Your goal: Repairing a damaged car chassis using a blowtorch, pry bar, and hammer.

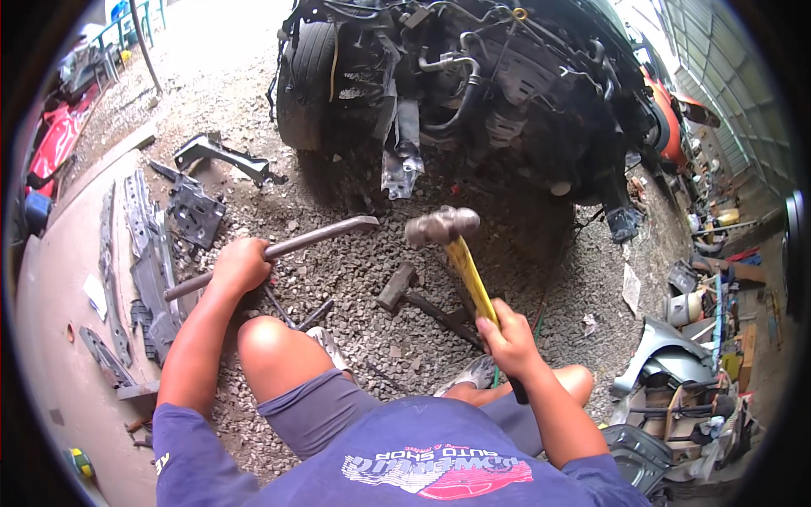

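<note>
My left hand (242,266) is closed around a long steel pry bar (317,236), which slants up to the right and has a bent, flattened far end. In my right hand (512,340) is a ball-peen hammer (471,269) with a yellow and black handle. Its metal head is raised near the bar's far end, apart from it. Beyond both tools stands the stripped front of a car (507,93), with hoses and bare metal showing. A torn, bent metal rail end (400,173) hangs down from it, just past the bar's tip.
On the gravel between my feet lies a sledgehammer (397,287). Removed metal parts (152,241) and a dark bracket (224,155) lie to the left. A silver fender (667,351) and mixed scrap line the right side. An orange car part (666,118) shows behind.
</note>
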`<state>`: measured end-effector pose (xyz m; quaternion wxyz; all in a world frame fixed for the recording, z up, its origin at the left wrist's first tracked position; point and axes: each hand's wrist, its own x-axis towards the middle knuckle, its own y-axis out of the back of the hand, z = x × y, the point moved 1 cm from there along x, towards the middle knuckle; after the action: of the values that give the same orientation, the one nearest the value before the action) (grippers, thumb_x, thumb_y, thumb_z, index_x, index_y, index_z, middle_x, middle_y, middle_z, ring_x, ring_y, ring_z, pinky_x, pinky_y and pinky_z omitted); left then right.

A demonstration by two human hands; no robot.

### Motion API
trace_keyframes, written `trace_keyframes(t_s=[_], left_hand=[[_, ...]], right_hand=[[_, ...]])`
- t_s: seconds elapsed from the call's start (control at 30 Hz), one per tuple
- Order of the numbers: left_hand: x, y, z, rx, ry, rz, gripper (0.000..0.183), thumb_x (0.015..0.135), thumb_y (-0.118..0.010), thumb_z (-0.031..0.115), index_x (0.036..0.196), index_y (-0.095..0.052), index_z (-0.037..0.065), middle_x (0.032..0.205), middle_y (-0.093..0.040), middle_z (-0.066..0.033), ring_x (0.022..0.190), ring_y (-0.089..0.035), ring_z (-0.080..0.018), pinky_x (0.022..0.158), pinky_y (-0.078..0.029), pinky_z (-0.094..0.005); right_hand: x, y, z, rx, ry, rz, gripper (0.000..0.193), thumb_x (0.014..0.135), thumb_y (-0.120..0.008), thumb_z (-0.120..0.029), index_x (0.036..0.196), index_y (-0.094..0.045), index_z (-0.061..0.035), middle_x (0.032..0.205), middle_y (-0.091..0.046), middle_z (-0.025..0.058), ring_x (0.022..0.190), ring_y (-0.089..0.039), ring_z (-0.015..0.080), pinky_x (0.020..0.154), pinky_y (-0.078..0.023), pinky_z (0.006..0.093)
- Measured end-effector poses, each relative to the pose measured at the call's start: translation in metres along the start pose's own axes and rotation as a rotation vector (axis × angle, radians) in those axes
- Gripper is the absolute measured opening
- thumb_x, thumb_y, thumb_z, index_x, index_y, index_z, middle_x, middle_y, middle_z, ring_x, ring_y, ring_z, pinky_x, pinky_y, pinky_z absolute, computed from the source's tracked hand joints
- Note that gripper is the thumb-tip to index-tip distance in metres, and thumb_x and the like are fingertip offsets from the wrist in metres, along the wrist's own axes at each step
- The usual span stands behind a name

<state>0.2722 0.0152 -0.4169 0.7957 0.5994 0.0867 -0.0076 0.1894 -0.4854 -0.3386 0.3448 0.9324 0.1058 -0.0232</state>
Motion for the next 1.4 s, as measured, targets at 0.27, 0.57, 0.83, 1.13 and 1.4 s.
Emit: trace_keyframes(t_s=[0.27,0.57,0.83,1.13,1.4], left_hand=[[-0.014,0.02,0.068,0.207,-0.016,-0.066,0.022,0.083,-0.085,0.027,0.099,-0.084,0.012,0.101,-0.08,-0.0182,0.102,-0.078,-0.0374,0.096,-0.062,-0.0499],[-0.032,-0.02,0.054,0.203,0.049,-0.107,0.015,0.085,-0.082,0.021,0.094,-0.084,0.01,0.1,-0.082,-0.0158,0.101,-0.08,-0.0345,0.093,-0.064,-0.0472],[-0.03,-0.021,0.022,0.272,0.2,-0.181,0.028,0.088,-0.087,0.037,0.105,-0.086,0.015,0.109,-0.083,-0.0144,0.103,-0.08,-0.0346,0.093,-0.064,-0.0478],[0.006,-0.003,0.041,-0.037,0.166,-0.037,0.028,0.093,-0.08,0.038,0.11,-0.086,0.017,0.107,-0.082,-0.018,0.101,-0.079,-0.04,0.094,-0.062,-0.0532],[0.075,-0.011,0.057,0.034,0.024,-0.004,0.026,0.09,-0.078,0.031,0.108,-0.085,0.013,0.109,-0.081,-0.0194,0.106,-0.078,-0.0401,0.099,-0.062,-0.0516]], right_hand=[[0.073,-0.016,-0.032,-0.038,0.129,0.159,0.02,0.107,-0.066,-0.02,0.118,-0.065,-0.0029,0.077,-0.07,0.0226,0.076,-0.075,0.0426,0.07,-0.056,0.0482],[0.131,-0.035,0.014,-0.36,0.279,0.261,0.025,0.111,-0.063,-0.028,0.123,-0.057,-0.0072,0.095,-0.077,0.0239,0.087,-0.075,0.0499,0.078,-0.061,0.0586],[0.046,-0.078,0.075,-0.529,-0.164,-0.323,0.035,0.11,-0.06,-0.04,0.125,-0.061,-0.0079,0.108,-0.077,0.0294,0.106,-0.073,0.0551,0.095,-0.056,0.065],[0.039,-0.023,0.038,-0.168,-0.044,-0.059,0.029,0.106,-0.069,-0.031,0.117,-0.067,-0.0045,0.084,-0.073,0.0263,0.083,-0.073,0.049,0.075,-0.055,0.0562],[0.057,0.03,-0.021,0.237,0.05,0.047,0.014,0.11,-0.066,-0.017,0.108,-0.067,-0.0024,0.073,-0.063,-0.0004,0.065,-0.056,0.0087,0.06,-0.047,0.0307]])
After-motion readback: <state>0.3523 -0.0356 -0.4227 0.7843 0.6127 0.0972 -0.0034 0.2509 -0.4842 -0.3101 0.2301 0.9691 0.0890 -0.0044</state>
